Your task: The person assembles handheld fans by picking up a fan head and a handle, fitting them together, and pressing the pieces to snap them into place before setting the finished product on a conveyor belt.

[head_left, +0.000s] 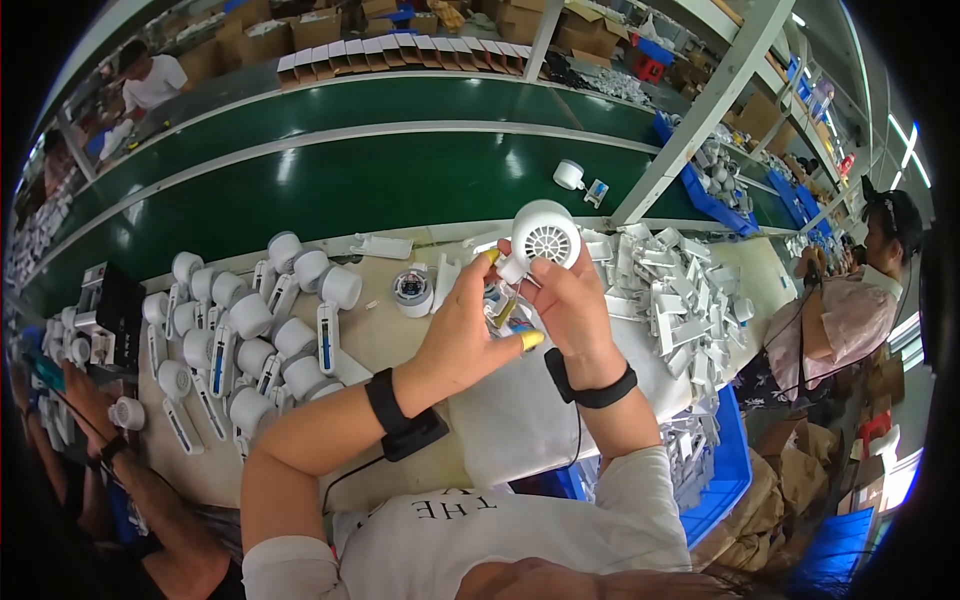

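Note:
Above the workbench, my two hands hold a small white handheld fan (545, 232) with a round slotted grille turned up. My right hand (580, 318) is closed around the side of the round head. At the neck, the fingers of my left hand (452, 338), with yellow covers on the tips, grip the handle part, where thin wires and a small board show; my fingers partly hide it. Left of them, a round white housing (411, 292) with its inside exposed lies on the bench, near a white handle shell (445, 280).
Several white fans (250, 316) stand crowded on the left. On the right lie heaped white plastic shells (668, 295), with a blue bin (738, 465) below. A green conveyor (400, 175) crosses behind, bearing a white fan head (569, 174). Co-workers sit at both sides; one hand (88, 400) is far left.

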### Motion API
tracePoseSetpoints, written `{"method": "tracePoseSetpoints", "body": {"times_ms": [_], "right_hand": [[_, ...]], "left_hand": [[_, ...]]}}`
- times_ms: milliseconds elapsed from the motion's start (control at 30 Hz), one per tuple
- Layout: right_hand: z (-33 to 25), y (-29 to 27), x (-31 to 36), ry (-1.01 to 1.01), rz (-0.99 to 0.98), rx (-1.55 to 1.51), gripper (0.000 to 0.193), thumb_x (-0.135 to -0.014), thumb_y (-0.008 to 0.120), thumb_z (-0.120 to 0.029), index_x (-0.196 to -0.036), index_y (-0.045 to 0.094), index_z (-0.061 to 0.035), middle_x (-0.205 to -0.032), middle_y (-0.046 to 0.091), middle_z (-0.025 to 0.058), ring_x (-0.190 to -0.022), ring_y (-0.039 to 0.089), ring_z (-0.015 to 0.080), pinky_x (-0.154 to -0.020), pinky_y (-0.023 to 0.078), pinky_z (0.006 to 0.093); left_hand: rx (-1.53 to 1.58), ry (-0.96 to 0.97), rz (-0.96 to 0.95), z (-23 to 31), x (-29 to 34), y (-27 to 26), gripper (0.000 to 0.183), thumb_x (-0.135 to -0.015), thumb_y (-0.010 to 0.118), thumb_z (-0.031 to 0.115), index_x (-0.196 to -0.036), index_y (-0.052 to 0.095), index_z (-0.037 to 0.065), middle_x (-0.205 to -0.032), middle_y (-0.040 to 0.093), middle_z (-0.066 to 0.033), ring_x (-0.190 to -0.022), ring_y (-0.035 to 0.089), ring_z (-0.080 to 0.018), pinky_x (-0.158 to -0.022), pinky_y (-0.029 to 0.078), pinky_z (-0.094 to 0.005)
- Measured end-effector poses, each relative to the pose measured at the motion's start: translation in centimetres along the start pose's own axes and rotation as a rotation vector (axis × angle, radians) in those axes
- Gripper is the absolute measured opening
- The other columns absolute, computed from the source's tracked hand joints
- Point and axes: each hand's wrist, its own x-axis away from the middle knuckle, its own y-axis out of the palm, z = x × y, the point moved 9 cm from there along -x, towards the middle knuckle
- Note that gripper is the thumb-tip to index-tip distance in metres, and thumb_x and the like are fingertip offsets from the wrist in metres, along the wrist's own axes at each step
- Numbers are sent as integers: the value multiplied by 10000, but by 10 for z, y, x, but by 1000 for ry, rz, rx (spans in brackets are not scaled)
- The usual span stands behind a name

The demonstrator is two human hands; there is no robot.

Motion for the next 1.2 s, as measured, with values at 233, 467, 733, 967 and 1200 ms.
{"method": "tracePoseSetpoints", "body": {"times_ms": [233,467,733,967,1200], "right_hand": [[14,-23,19,70,-28,112,618,-722,670,-86,-1249,353,-23,-1121,516,88,-1045,501,180,-904,394,314],[19,-26,36,110,-115,262,761,-613,782,-172,-1248,381,-44,-1139,504,72,-1067,493,184,-893,408,306],[15,-25,31,69,-391,320,789,-586,767,-47,-1282,404,-128,-1190,480,52,-1109,472,195,-917,394,321],[12,-21,28,44,-455,421,788,-595,768,-31,-1287,405,-136,-1198,476,52,-1118,469,205,-922,394,332],[8,-10,28,-61,-555,645,745,-604,781,-44,-1256,429,-124,-1190,480,72,-1112,489,226,-923,399,339]], "left_hand": [[1084,-485,92,-62,28,-8,260,-838,559,134,-1064,486,29,-920,588,-94,-849,621,-197,-757,496,-299],[1279,-669,102,-49,70,18,310,-879,499,195,-1140,440,39,-1006,583,-123,-845,624,-239,-712,519,-353],[838,-691,-189,-42,66,11,272,-839,498,122,-1080,464,0,-929,593,-131,-806,632,-229,-675,516,-312],[828,-696,-110,-47,64,8,225,-797,513,99,-986,512,-23,-848,613,-132,-717,623,-199,-615,509,-294],[639,-684,-109,-59,63,5,223,-770,548,90,-954,528,-34,-797,606,-96,-615,578,-137,-553,483,-263]]}}
